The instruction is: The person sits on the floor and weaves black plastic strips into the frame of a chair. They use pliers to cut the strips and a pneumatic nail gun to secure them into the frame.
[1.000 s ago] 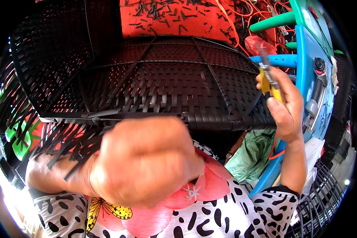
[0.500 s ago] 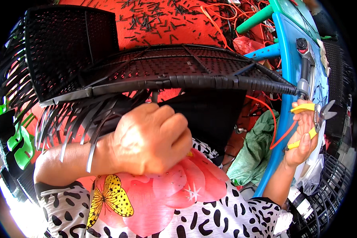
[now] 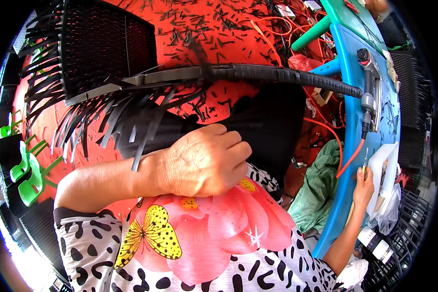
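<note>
My left hand (image 3: 207,158) is closed in a fist in front of my chest, its fingers turned away, so what it holds, if anything, is hidden. Just beyond it runs the wrapped black rim (image 3: 277,77) of a woven piece, seen almost edge-on. Loose black strips (image 3: 117,124) hang from the rim near my left forearm. Over at the right, my right hand (image 3: 363,190) rests at the blue table, closed on yellow-handled pruning shears (image 3: 364,169). Only a bit of yellow and a thin metal tip show, pointing away. A dark blur (image 3: 199,58) crosses the rim.
A black woven panel (image 3: 107,48) stands at the far left. On the blue table (image 3: 350,44) lie an air tool (image 3: 370,87) with an orange hose (image 3: 351,163) and a white tray (image 3: 382,175). Black offcuts litter the red floor (image 3: 175,39); a green sack (image 3: 319,187) lies beside the table.
My right hand has lowered and turned, so the shears' blades no longer show spread. The woven piece has tipped until mostly its rim shows. My left fist sits slightly further right in view.
</note>
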Tool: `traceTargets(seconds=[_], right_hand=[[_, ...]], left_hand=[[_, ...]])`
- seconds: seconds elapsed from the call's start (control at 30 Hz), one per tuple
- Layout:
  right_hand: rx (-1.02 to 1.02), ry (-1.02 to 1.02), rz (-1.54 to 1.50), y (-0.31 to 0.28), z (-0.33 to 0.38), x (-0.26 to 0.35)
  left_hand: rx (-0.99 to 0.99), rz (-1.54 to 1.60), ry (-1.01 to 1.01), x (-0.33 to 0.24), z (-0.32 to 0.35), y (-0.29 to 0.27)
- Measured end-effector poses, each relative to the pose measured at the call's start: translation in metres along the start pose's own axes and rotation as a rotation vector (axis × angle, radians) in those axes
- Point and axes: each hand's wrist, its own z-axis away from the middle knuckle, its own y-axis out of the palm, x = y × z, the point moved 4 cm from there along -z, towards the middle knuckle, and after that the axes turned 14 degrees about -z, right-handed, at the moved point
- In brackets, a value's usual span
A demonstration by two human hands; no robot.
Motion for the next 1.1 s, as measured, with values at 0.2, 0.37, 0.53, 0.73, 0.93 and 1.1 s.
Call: traceTargets(seconds=[0.2, 0.37, 0.53, 0.73, 0.93, 1.1], right_hand=[[-0.144, -0.054, 0.553, -0.011, 0.019, -0.038], [-0.138, -0.369, 0.081, -0.004, 0.022, 0.038], [0.306, -0.897, -0.641, 0.079, 0.038, 0.276], [0.463, -0.993, -0.805, 0.146, 0.035, 0.393], [0.526, -0.873, -0.907, 0.148, 0.024, 0.391], [0.315, -1.067, -0.978, 0.140, 0.036, 0.397]], left_hand=[[-0.097, -0.039, -0.148, 0.024, 0.030, 0.016], [-0.158, -0.034, -0.178, 0.035, 0.042, 0.022], [-0.215, -0.024, -0.114, 0.031, 0.030, 0.022], [-0.364, -0.198, -0.085, 0.041, 0.019, 0.003], [-0.560, -0.405, -0.147, 0.069, 0.020, -0.020], [-0.353, -0.512, -0.436, 0.107, 0.022, -0.012]])
